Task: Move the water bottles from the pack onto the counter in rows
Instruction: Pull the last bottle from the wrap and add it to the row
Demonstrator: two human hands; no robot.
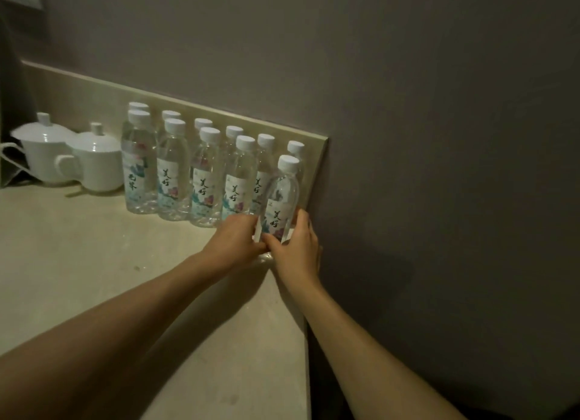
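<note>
Several clear water bottles with white caps and flowered labels stand in two rows (174, 175) along the beige backsplash on the pale counter (94, 262). At the right end of the front row, one bottle (281, 197) stands near the counter's right edge. My left hand (233, 242) holds its lower left side and my right hand (296, 247) holds its lower right side, thumbs meeting across the front. The bottle's base is hidden behind my fingers. No pack is in view.
Two white lidded cups (72, 159) stand left of the bottles near the backsplash. A grey wall (439, 137) rises right beside the counter's right edge (306, 341). A dark object with a white cord sits at the far left (12, 162).
</note>
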